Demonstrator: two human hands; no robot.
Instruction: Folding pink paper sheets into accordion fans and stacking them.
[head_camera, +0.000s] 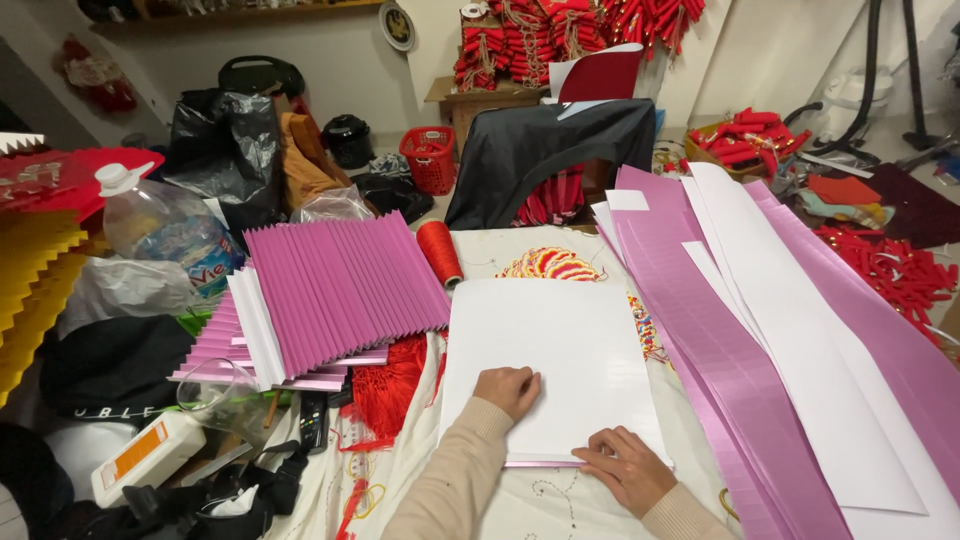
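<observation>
A white sheet of paper (555, 350) lies flat on the cloth-covered table in front of me, a thin pink strip showing along its near edge. My left hand (508, 389) rests on the sheet's near left part, fingers curled and pressing down. My right hand (627, 466) lies on the sheet's near right corner, fingertips pressing the folded near edge. Neither hand lifts the sheet.
A stack of pleated pink paper (335, 290) sits to the left, next to a red thread spool (439, 251). Long pink and white sheets (770, 330) fan out on the right. A water bottle (165, 230), red tassels (392, 385) and black bags crowd the left side.
</observation>
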